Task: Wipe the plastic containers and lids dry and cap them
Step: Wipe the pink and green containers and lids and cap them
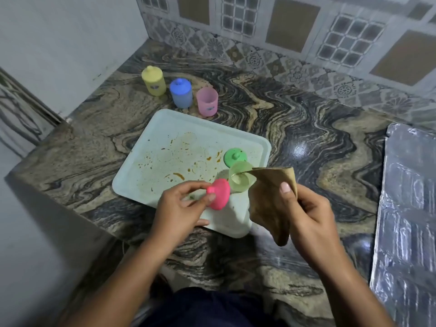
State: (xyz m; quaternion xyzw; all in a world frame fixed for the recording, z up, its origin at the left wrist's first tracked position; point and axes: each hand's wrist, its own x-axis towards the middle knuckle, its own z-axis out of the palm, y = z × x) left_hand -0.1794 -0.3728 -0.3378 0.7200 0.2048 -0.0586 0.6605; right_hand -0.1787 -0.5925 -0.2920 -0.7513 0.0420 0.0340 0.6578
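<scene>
**Pink lid in hand, cloth ready beside it**

We hold the pink lid (219, 194) just above the near edge of the tray (151, 147), the left hand (181, 208) pinching its small knob between thumb and fingertips, the disc turned towards the right. We judge it a light, stiff piece of thin plastic, likely slick if wet. The knob is the sure place to hold it, since that leaves the rim and underside free for wiping. A firm pinch should do, as too hard a squeeze could let a wet knob shoot out.

Our right hand (306, 215) grips the brown cloth (269, 199), fingers curled round a fold and the thumb pressed flat on it. The cloth hangs soft and limp, and one corner reaches out over the pale green container (240, 182). That container seems to lie on its side on the tray, just beyond the pink lid. The green lid (234, 156) sits knob up right behind it. The tray floor shows brownish stains and ring marks.

Further back on the marbled counter (306, 138) stand the pink container (207, 101), not yet capped, and the blue container (181, 93) and yellow container (153, 80), both capped. A crinkled silvery sheet (408, 208) lies at the right.
</scene>
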